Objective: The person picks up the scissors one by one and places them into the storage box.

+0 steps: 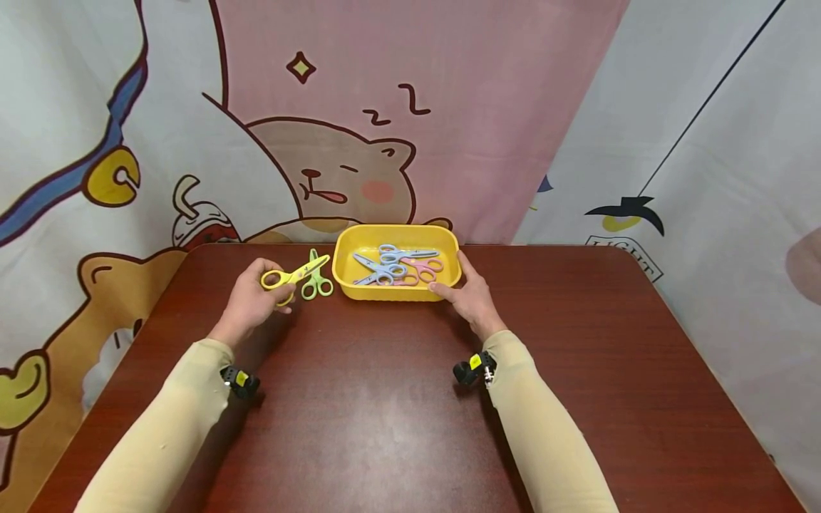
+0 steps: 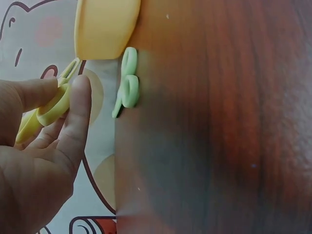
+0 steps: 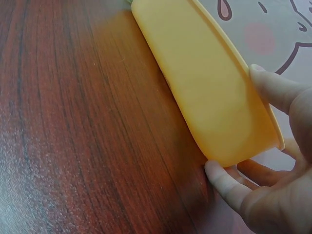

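My left hand (image 1: pixel 253 299) holds yellow scissors (image 1: pixel 293 275) by the handle, lifted just left of a yellow tray (image 1: pixel 399 292). In the left wrist view its thumb and fingers (image 2: pixel 78 112) pinch the yellow scissors (image 2: pixel 46 112) at the handle loop. Green scissors (image 1: pixel 316 281) lie flat on the table beside the tray, also seen as green scissors (image 2: pixel 127 83) in the left wrist view. My right hand (image 1: pixel 471 293) grips the tray's right front corner, thumb on the rim. Its fingers (image 3: pixel 229 183) curl under the tray wall (image 3: pixel 214 92). Blue scissors (image 1: pixel 385 263) and pink scissors (image 1: pixel 422 268) lie in the tray.
The dark wooden table (image 1: pixel 398 420) stretches wide toward me. A cartoon-print cloth (image 1: pixel 359 142) hangs right behind the table's far edge. Small cameras sit on both wrists (image 1: pixel 473 370).
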Tool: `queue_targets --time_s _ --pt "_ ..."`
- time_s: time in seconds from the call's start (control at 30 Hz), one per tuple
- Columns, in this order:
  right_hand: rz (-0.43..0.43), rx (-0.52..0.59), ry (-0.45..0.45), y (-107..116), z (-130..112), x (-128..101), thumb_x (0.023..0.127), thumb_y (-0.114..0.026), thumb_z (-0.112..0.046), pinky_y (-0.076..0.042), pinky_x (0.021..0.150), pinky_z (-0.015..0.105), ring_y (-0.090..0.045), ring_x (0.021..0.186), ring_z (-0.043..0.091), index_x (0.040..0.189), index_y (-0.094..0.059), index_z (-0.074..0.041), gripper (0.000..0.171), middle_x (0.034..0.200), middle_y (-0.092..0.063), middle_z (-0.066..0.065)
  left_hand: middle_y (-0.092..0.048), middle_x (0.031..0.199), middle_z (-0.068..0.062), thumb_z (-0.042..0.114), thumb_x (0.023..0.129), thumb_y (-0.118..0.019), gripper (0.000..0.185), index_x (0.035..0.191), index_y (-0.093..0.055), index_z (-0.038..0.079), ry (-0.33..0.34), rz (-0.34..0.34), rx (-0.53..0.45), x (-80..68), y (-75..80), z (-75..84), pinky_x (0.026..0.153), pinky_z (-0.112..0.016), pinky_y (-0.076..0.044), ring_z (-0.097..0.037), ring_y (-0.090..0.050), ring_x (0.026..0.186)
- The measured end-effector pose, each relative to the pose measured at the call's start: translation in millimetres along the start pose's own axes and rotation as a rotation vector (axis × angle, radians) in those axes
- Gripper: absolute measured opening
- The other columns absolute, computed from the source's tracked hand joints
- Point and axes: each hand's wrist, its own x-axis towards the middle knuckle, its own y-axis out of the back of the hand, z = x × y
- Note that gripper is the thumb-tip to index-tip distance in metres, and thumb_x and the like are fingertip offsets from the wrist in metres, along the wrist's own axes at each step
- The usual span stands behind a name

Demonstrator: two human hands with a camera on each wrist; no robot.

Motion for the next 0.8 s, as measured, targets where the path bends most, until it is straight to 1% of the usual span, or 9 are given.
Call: queue_targets --time_s 0.07,0.2,0.3,0.43,0.53,0.63,0.8 --pt "0.001 -0.001 -0.001 0 0 0 0.091 -0.081 -0.029 -0.016 0.128 0.051 -0.02 0.157 0.028 0.167 -0.017 -0.029 0.1 0.172 -0.021 0.007 -0.061 0.107 -0.027 -0.002 0.095 -0.07 0.038 0.122 -0.044 -0.006 -0.006 0.0 -0.003 0.8 -0.3 1.6 0.064 -0.042 -0.064 -0.022 -0.073 0.075" --pt "0.0 0.001 0.001 0 0 0 0.091 -0.081 -0.029 -0.015 0.128 0.05 -0.019 0.157 0.027 0.167 -0.016 -0.029 0.1 0.172 -0.021 0.006 -0.062 0.105 -0.026 -0.003 0.095 -0.068 0.036 0.121 -0.043 -0.005 -0.022 0.007 -0.009 2.6 -1.3 4.5 0.064 -0.042 -0.064 -0.027 -0.074 0.076" --pt "-0.003 0.001 0.005 -1 0 -1 0.091 -0.081 -0.029 -0.016 0.128 0.049 -0.019 0.157 0.026 0.167 -0.016 -0.029 0.1 0.172 -0.02 0.006 -0.063 0.104 -0.026 -0.003 0.095 -0.068 0.036 0.121 -0.043 -0.005 -0.035 0.011 -0.026 3.8 -1.8 7.2 0.063 -0.042 -0.064 -0.021 -0.073 0.073" --pt "-0.005 0.006 0.008 0 0 -1 0.091 -0.081 -0.029 -0.016 0.128 0.049 -0.019 0.157 0.026 0.167 -0.016 -0.029 0.101 0.172 -0.02 0.005 -0.064 0.101 -0.022 -0.003 0.094 -0.069 0.037 0.121 -0.043 -0.006 -0.042 0.014 -0.053 4.7 -3.4 12.9 0.063 -0.04 -0.064 -0.012 -0.07 0.069" --pt "-0.005 0.011 0.006 0 0 -1 0.091 -0.081 -0.029 -0.017 0.128 0.048 -0.02 0.156 0.026 0.167 -0.016 -0.029 0.1 0.172 -0.02 0.004 -0.064 0.1 -0.018 -0.003 0.094 -0.069 0.036 0.119 -0.044 -0.005 -0.045 0.02 -0.051 5.5 -5.2 16.6 0.061 -0.036 -0.063 -0.017 -0.071 0.071" --pt "-0.003 0.01 0.007 0 0 -1 0.091 -0.081 -0.028 -0.017 0.128 0.048 -0.02 0.156 0.025 0.167 -0.016 -0.029 0.1 0.172 -0.02 0.004 -0.062 0.102 -0.019 -0.003 0.094 -0.07 0.036 0.119 -0.045 -0.005 -0.04 0.018 -0.048 6.7 -6.9 19.0 0.06 -0.035 -0.063 -0.022 -0.072 0.073" --pt "0.0 0.006 0.009 0 -1 -1 0.091 -0.081 -0.028 -0.017 0.128 0.047 -0.02 0.156 0.025 0.167 -0.016 -0.028 0.1 0.172 -0.02 0.003 -0.061 0.105 -0.021 -0.003 0.094 -0.07 0.036 0.121 -0.045 -0.004 -0.033 0.011 -0.042 8.4 -9.1 23.3 0.061 -0.035 -0.063 -0.024 -0.072 0.075"
